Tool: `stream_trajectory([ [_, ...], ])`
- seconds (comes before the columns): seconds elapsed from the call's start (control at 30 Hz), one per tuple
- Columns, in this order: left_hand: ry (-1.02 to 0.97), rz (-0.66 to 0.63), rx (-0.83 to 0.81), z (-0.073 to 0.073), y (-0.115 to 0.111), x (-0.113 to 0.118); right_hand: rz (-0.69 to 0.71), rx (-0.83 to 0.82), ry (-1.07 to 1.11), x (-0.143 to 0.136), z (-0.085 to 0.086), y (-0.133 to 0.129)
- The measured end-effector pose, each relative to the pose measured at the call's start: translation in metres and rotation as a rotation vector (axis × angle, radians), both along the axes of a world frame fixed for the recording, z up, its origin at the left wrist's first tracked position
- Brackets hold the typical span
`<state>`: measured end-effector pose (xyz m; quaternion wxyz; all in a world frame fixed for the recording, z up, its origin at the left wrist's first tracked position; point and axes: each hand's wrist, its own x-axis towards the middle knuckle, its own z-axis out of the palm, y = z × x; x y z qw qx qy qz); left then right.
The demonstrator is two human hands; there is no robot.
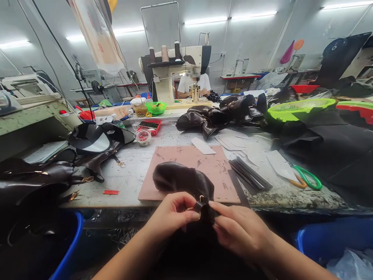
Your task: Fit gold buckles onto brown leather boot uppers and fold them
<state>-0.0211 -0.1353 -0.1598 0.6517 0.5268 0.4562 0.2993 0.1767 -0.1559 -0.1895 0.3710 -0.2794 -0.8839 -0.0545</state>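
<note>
Pinching a dark strap end (206, 213) between thumb and forefinger, the left hand (175, 214) meets the right hand (243, 225), which nips the same dark end from its three o'clock side. A small gold ring (201, 198) shows just beyond the grip, toward twelve o'clock. The dark brown leather piece (180, 177) lies on the pink board (163, 155), its rounded end toward ten o'clock of the hands and its other end reaching down near the ring. With the board as the dial, a white card (203, 146) overlaps its edge at twelve, black strips (247, 177) lie at three, and scissors (310, 179) with green and orange handles lie farther out at three. A red scrap (111, 192) sits between eight and nine on the tabletop (128, 194); a roll of tape (143, 137) and a red tray (159, 129) are near eleven, and glossy leather goods (204, 118) are heaped around one. Well beyond, at twelve, a co-worker (183, 85) in a white top is behind a sewing machine (161, 79).
</note>
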Motion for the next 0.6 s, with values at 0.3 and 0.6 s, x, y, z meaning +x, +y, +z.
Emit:
stream_trajectory([
  [0.3,0.243,-0.148,0.061,0.005,-0.008,0.010,0.134,-0.344,0.314,-0.002,-0.002,-0.025],
  [0.6,0.093,-0.041,-0.154,-0.002,-0.010,0.016,-0.002,-0.985,0.619,-0.010,-0.009,-0.023],
])
